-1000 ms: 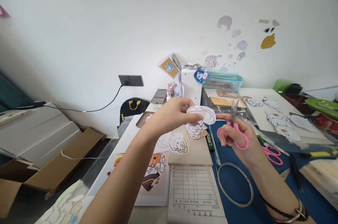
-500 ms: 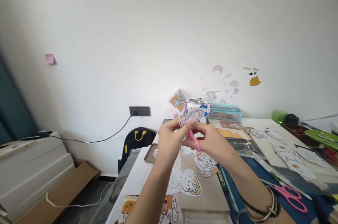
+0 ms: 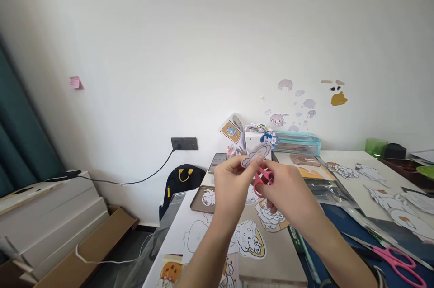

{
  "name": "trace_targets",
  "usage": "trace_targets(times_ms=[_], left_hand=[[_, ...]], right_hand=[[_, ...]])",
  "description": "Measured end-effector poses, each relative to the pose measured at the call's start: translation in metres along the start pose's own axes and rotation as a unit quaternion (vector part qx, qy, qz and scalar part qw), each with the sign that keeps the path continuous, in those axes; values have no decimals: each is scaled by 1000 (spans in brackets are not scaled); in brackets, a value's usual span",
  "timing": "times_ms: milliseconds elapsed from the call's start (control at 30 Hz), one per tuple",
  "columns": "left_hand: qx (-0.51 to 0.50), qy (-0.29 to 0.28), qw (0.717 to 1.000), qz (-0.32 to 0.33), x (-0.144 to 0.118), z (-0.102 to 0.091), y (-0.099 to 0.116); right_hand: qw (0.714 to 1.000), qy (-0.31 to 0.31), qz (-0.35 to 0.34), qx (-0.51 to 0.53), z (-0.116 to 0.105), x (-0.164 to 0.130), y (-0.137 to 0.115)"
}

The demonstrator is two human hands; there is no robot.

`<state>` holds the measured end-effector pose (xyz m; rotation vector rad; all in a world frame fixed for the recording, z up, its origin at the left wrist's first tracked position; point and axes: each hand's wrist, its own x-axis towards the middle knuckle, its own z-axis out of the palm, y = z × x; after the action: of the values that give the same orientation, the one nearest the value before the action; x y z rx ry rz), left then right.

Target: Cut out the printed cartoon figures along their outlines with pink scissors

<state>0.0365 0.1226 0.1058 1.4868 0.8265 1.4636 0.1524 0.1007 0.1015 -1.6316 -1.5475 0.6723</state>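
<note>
Our left hand (image 3: 233, 179) pinches a small white paper cutout (image 3: 257, 154), dark-outlined, tilted up. Our right hand (image 3: 288, 191) grips pink scissors (image 3: 262, 176) touching it.

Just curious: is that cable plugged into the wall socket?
Plugged in: the black cable ends in a plug seated in the left end of the wall socket.

table (image 3: 190, 229) | on it: cartoon cutouts (image 3: 249, 239), brown tray (image 3: 203, 199), pink scissors (image 3: 396, 262), blue mat (image 3: 334, 224)
</note>
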Motion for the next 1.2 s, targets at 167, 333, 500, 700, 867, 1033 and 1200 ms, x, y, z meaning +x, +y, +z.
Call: trace_targets(times_ms=[167, 333, 500, 700, 867, 1033, 1200], left_hand=[[-28, 3, 999, -17, 1, 0, -2], [-58, 37, 997, -19, 3, -2, -1], [-109, 60, 992, -25, 8, -8, -1], [-140, 57, 988, -27, 4, -12, 3], [-155, 10, 987, -30, -1, -10, 8], [-151, -3, 988, -22, -14, -8, 18], [-138, -59, 988, -22, -26, -2, 28]], right_hand=[[996, -42, -54, 50, 0, 0, 1], [961, -154, -108, 205, -19, -2, 6], [892, -227, -96, 378, -29, -2, 4], [807, -319, -67, 492, -14, 0, 1], [830, -301, -73, 464, -19, 2, 8], [906, -118, -103, 393, -39, -6, 8], [916, 41, -155, 367, -49, -26, -2]])
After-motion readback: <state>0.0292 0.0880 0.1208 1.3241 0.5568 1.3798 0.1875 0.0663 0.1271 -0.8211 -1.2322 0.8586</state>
